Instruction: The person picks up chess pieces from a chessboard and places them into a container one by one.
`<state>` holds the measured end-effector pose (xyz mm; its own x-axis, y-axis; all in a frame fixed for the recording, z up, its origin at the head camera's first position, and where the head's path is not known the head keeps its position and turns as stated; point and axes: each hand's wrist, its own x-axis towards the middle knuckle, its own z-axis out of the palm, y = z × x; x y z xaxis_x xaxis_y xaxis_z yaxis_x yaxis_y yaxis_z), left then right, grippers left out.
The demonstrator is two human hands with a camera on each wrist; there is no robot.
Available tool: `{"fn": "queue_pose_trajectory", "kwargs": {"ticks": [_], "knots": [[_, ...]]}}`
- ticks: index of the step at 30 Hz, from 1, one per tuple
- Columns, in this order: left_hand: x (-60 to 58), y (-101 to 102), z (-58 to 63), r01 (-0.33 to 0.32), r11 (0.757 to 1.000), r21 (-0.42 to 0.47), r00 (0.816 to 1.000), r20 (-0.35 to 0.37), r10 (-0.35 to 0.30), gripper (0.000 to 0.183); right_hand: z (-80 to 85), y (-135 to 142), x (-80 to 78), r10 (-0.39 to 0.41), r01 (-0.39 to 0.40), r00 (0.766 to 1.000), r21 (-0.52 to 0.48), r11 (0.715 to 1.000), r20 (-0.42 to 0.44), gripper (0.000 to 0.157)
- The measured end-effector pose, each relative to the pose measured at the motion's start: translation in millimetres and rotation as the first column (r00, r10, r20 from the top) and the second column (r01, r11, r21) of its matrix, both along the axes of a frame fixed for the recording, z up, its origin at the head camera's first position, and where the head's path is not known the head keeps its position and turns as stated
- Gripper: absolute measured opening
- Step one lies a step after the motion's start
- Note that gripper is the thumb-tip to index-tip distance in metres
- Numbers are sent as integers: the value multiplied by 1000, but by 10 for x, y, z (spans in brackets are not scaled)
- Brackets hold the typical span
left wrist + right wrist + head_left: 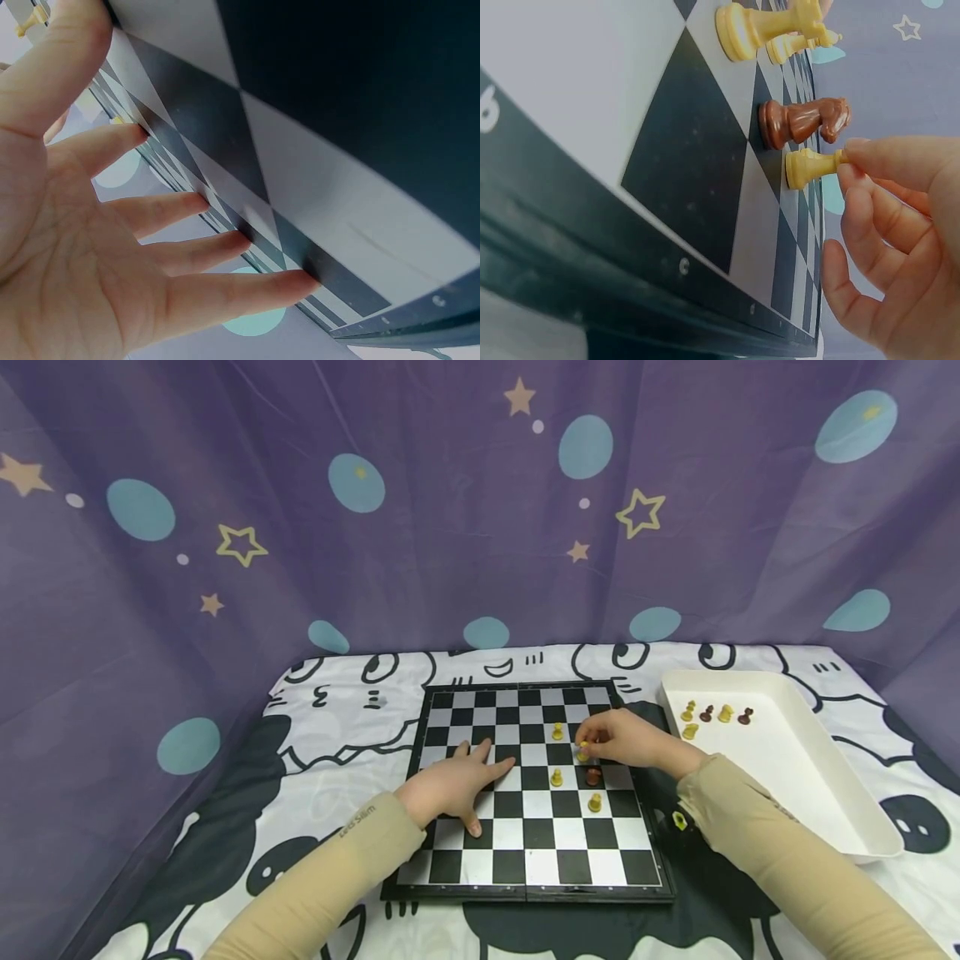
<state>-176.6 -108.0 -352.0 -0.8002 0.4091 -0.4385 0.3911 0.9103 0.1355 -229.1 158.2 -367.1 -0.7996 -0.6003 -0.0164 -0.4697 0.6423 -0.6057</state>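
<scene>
A black-and-white chessboard (540,835) lies on the cloth. My left hand (453,785) rests on its left part with fingers spread, fingertips touching the squares in the left wrist view. On the right side of the board, my right hand (618,737) pinches a yellow chess piece (804,169) by its top between thumb and finger. The fingers hide that top; the piece stands upright, its base right at the board. Just nearer than it is a brown knight (802,124). Other yellow pieces stand around: one farther back (557,732), one to the left (557,777), one in front (595,802).
Right of the board sits a white tray (795,785) with several yellow and brown pieces (725,713) at its far left. A small yellow-green item (679,820) shows beside my right sleeve. Behind the patterned cloth (360,710) hangs a purple curtain (450,552).
</scene>
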Motion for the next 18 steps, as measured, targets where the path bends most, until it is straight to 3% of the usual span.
{"fn": "queue_pose_trajectory", "kwargs": {"ticks": [18], "knots": [[-20, -19, -35, 6, 1000, 5, 1000, -1, -6, 106, 40, 4, 8, -24, 24, 999, -9, 1000, -26, 12]]}}
